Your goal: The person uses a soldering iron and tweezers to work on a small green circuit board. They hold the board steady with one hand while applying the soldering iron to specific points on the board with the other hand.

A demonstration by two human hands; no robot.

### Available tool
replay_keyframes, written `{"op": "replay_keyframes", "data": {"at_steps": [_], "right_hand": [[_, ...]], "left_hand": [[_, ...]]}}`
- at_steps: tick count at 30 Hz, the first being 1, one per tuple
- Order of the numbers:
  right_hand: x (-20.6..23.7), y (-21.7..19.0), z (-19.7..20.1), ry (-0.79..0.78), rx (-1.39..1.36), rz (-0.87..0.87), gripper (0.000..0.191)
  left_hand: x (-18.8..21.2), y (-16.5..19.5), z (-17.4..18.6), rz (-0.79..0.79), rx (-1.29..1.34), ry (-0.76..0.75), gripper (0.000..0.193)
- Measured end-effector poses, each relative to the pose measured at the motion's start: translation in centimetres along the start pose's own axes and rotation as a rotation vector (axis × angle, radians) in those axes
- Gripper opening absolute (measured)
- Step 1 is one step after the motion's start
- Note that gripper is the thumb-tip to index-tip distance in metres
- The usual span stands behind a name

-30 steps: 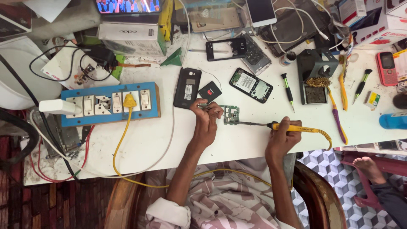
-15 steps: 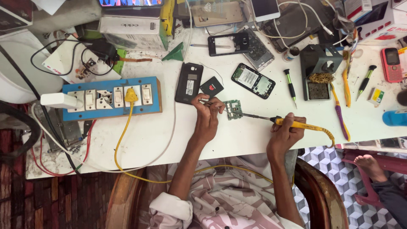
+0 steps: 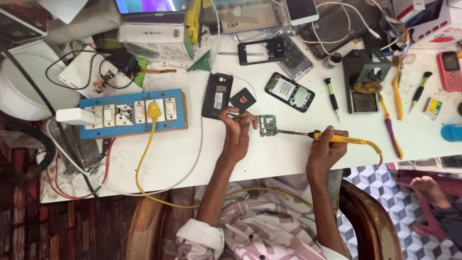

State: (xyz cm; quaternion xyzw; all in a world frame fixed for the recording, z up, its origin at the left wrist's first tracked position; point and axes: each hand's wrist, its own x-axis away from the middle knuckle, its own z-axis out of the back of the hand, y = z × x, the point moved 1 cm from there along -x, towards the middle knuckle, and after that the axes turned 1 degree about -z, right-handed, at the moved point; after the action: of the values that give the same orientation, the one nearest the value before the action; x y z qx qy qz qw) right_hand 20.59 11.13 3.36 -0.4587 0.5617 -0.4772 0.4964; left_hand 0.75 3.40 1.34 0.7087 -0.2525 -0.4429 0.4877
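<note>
Left hand (image 3: 237,132) pinched tweezers (image 3: 237,116) | right hand (image 3: 327,147) gripped iron (image 3: 337,138) | tip on board (image 3: 267,125); best kept steady, brief.

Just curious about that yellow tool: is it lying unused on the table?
No, the right hand grips the yellow soldering iron, its tip at the small circuit board.

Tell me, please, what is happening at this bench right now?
A person seated at a white table is soldering. The right hand holds a yellow soldering iron, its tip at a small green circuit board. The left hand holds thin tweezers beside the board. Opened phones, screwdrivers and a blue power strip lie around.
</note>
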Motion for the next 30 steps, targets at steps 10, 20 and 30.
{"op": "replay_keyframes", "data": {"at_steps": [10, 20, 30], "right_hand": [[0.07, 0.26, -0.04, 0.004, 0.012, -0.014, 0.023], [-0.5, 0.43, 0.15, 0.013, -0.047, -0.024, 0.024], [-0.29, 0.57, 0.32, 0.029, -0.028, -0.015, 0.024]], "left_hand": [[0.08, -0.14, 0.13, 0.035, -0.009, -0.001, 0.019], [0.12, -0.47, -0.21, 0.094, 0.049, 0.027, 0.016], [0.43, -0.83, -0.23, 0.018, 0.033, 0.013, 0.026]]}}
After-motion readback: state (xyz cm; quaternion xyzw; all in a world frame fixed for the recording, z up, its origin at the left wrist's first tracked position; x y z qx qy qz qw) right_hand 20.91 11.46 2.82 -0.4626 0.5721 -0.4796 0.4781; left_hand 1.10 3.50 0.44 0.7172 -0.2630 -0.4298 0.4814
